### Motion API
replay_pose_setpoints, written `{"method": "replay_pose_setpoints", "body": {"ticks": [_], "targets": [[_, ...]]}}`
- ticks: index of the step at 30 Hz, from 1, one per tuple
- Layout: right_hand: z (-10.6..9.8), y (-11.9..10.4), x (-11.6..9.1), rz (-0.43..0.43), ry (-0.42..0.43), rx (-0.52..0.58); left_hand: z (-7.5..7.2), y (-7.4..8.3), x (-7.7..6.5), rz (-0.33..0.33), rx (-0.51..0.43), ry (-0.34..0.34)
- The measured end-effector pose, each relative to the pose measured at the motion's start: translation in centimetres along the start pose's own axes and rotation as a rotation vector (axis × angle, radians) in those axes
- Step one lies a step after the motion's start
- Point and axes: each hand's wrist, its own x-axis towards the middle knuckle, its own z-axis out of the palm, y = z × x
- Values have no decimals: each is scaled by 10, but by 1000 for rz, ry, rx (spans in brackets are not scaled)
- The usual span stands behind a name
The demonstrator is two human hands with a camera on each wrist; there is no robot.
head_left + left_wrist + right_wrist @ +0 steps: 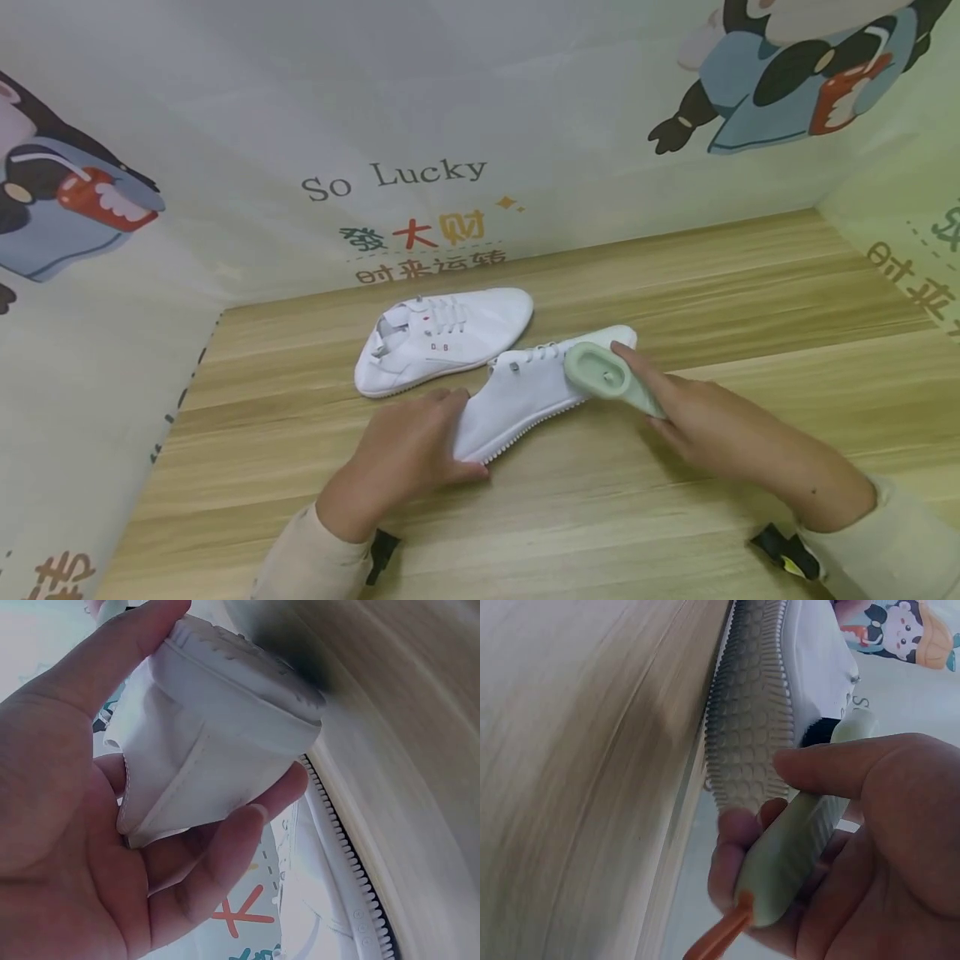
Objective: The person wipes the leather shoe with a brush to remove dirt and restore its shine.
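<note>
White laced shoe (517, 396) runs near-left to far-right, toe (621, 335) far; left hand (416, 442)'s clamped on heel (474, 433), right hand (690, 417)'s gripping green brush (597, 371).

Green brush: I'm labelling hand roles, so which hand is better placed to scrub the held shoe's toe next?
Probably the right hand: it grips the green brush near the toe of the held shoe. The left hand is occupied holding that shoe's heel.

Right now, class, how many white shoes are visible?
2: one shoe gripped at its heel by the left hand, the other shoe lying farther back on the wooden tabletop.
</note>
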Motion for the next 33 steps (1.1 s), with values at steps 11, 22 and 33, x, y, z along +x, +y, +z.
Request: {"method": "replay_pose_setpoints", "body": {"ticks": [11, 22, 33], "targets": [[-9, 10, -1, 136, -5, -39, 0, 0, -1, 23, 38, 25], [-13, 4, -3, 140, -76, 77, 4, 6, -4, 83, 120, 58], [-14, 3, -3, 162, -77, 58, 12, 22, -7, 91, 262, 85]]}}
